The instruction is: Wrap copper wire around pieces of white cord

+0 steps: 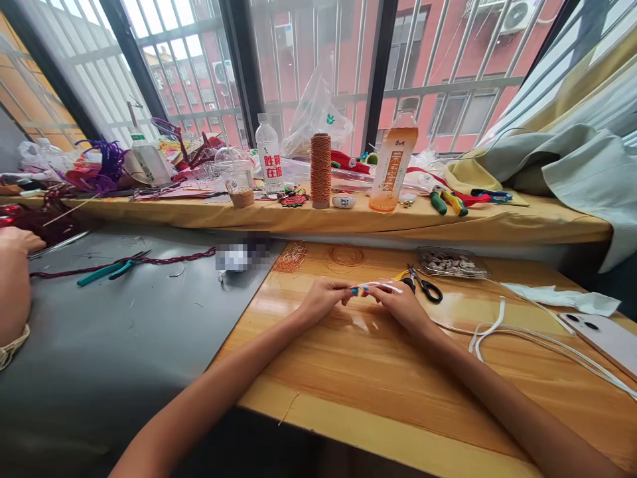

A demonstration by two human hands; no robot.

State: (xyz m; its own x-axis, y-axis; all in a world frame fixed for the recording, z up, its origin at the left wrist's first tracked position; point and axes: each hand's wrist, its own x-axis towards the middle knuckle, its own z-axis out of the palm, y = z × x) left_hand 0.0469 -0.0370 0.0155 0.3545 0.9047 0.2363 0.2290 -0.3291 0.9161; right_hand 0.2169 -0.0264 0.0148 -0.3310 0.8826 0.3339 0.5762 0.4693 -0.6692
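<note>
Over the wooden table, my left hand and my right hand meet fingertip to fingertip, both closed in a pinch. Between them runs a narrow white strip, whose end sticks out over my right fingers. Blue shows at the fingertips; the finer detail of the pinch is too small to make out. Just beyond my right hand lie scissors with black and yellow handles. More white strips lie in loops on the table to the right.
Copper wire bits and a wire coil lie behind my hands. A clear tray of small pieces and a phone are at right. Bottles, a wire spool and pliers line the ledge. Another person's hand is at far left.
</note>
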